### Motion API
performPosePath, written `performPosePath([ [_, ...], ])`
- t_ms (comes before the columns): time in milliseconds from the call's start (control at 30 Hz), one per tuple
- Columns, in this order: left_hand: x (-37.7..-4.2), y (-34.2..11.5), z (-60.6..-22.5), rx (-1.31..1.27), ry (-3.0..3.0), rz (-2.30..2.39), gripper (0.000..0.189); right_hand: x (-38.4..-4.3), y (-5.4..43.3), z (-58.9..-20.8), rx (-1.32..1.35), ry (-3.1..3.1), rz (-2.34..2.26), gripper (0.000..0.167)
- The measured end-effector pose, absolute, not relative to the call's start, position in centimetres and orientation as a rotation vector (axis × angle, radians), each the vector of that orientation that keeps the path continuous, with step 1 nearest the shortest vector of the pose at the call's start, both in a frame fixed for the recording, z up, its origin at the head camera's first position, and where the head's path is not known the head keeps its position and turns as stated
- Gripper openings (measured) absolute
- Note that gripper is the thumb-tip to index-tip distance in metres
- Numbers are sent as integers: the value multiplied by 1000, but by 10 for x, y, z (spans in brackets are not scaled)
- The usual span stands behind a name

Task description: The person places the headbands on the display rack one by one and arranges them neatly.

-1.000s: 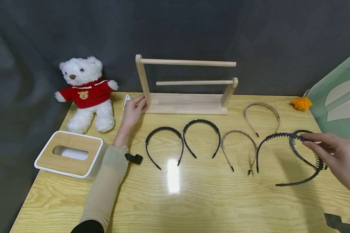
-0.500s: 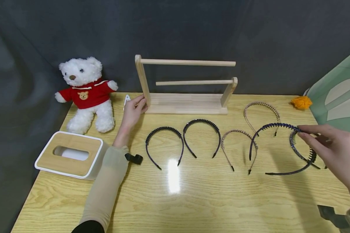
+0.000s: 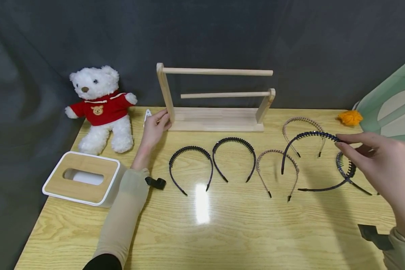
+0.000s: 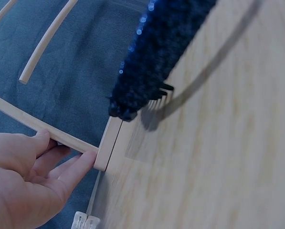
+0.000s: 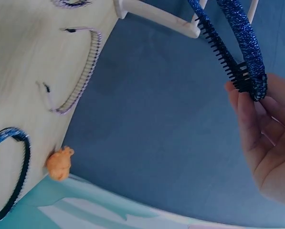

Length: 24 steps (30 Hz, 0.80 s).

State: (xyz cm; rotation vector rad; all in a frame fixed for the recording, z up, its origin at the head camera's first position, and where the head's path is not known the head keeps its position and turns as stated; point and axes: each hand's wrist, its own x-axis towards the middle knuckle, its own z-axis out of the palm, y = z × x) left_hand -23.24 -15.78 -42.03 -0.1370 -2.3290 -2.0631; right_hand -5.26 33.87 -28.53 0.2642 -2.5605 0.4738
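Observation:
My left hand [image 3: 154,127] grips the lower end of the left upright of a pale wooden rack [image 3: 216,120] with two bars; in the left wrist view its thumb and fingers [image 4: 78,171] lie on either side of that wood. At right, my right hand [image 3: 379,161] pinches a dark blue glittery toothed headband [image 3: 314,133], raised above the table with its open ends pointing left. Both rack bars carry nothing. Two dark headbands, one at left [image 3: 190,148] and one beside it [image 3: 234,140], lie in front of the rack. Another dark headband [image 5: 25,162] lies under the right hand, partly hidden.
Two pinkish headbands, a nearer one [image 3: 277,152] and a farther one [image 3: 302,119], lie right of centre. A white teddy bear [image 3: 99,108] in a red top and a tissue box [image 3: 84,180] stand at left. An orange fuzzy ball [image 3: 350,117] sits at the back right corner.
My right hand has moved left and away from me, carrying the blue headband toward the pinkish ones. The left hand stays at the rack's left upright.

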Motion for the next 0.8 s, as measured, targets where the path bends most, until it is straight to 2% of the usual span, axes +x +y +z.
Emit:
performPosePath([
  [67, -233, -157, -420, -133, -2332, -2062, 39, -58, 335, -282, 262, -2555, 509, 11],
  [200, -233, -157, -421, -116, -2344, -2060, 39, -66, 328, -276, 272, -2534, 576, 17],
  [800, -233, -157, -422, -123, -2335, -2058, 39, -92, 303, -263, 230, -2494, 536, 9],
])
